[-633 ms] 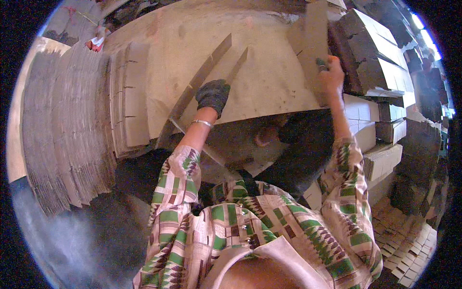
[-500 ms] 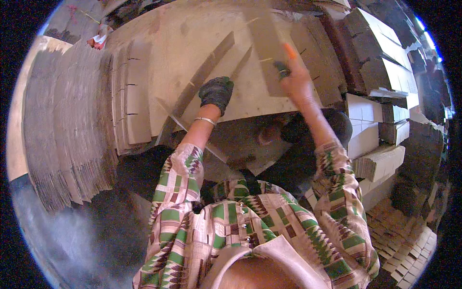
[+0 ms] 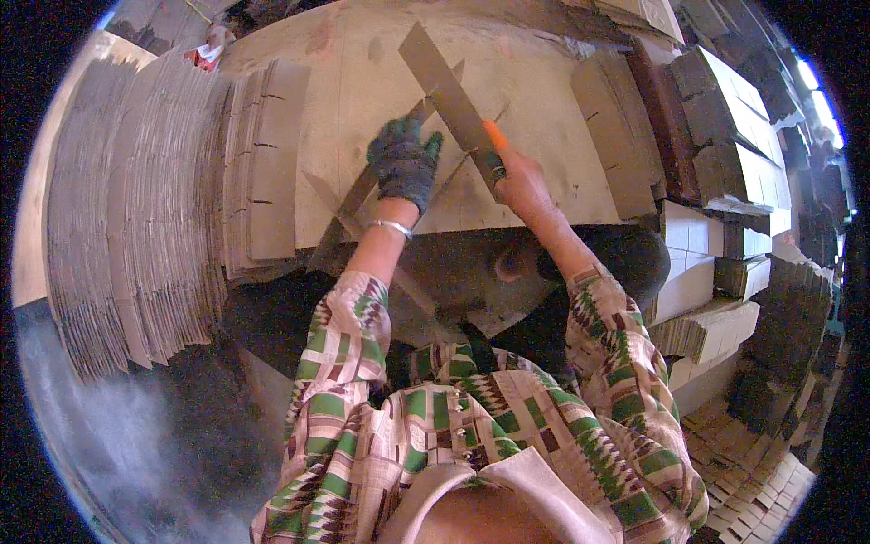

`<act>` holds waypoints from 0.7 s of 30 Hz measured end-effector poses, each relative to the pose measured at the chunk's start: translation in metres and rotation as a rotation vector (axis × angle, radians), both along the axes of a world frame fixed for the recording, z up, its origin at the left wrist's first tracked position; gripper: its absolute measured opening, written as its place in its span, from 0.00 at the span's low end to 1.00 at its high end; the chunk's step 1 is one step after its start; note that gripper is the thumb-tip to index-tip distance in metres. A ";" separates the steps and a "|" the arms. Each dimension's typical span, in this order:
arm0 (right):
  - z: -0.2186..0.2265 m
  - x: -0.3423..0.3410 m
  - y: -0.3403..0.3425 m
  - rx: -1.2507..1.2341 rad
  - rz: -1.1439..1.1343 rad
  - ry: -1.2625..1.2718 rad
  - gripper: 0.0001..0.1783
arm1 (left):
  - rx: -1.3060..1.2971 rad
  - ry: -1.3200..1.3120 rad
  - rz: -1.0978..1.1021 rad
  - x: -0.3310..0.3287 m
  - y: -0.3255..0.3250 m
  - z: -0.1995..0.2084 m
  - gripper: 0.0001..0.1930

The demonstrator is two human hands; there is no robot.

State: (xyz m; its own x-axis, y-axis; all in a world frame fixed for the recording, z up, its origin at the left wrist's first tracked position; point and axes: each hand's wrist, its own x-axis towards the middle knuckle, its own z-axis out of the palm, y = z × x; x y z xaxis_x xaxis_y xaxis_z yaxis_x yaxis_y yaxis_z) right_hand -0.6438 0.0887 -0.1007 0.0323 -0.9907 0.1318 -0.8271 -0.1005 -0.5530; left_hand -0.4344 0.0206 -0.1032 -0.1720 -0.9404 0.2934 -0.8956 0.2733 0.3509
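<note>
In my right hand (image 3: 524,186) is a long, narrow brown cardboard strip (image 3: 446,83), gripped near its lower end and slanting up to the left. An orange cover sits on one finger of that hand and a dark one on another. My left hand (image 3: 404,168), in a dark work glove, lies over another cardboard strip (image 3: 349,210) with its fingers stretched and the thumb apart. That strip runs diagonally from beyond the glove down past the board's near edge. The strips cross just beyond the left fingers; how they meet there is partly hidden.
A pale wooden board (image 3: 344,77) forms the work surface. Tall rows of slotted cardboard strips (image 3: 136,208) stand at the left, beside a smaller slotted stack (image 3: 272,163). More cardboard (image 3: 621,136) lies on the right, near stacked cardboard pieces (image 3: 739,109).
My right hand has swung the strip left and nearer, turning it from nearly upright to slanted, over the left-hand strip. My left hand has gone from closed to fingers spread.
</note>
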 end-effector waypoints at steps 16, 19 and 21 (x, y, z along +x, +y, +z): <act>0.012 0.012 0.004 0.041 0.079 0.058 0.45 | 0.422 -0.142 0.093 0.026 -0.044 -0.015 0.18; 0.030 0.027 -0.010 0.141 0.097 0.159 0.46 | 0.448 -0.147 0.123 0.028 -0.041 -0.004 0.17; 0.036 0.035 -0.021 0.177 0.113 0.241 0.45 | 0.485 -0.165 0.131 0.026 -0.043 -0.001 0.16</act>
State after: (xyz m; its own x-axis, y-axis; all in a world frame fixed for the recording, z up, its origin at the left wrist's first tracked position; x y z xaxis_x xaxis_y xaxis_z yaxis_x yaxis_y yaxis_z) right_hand -0.6086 0.0680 -0.0645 0.1523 -0.9860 -0.0673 -0.9254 -0.1184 -0.3599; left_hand -0.4081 -0.0221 -0.1044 -0.0509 -0.9782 -0.2014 -0.9653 -0.0035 0.2610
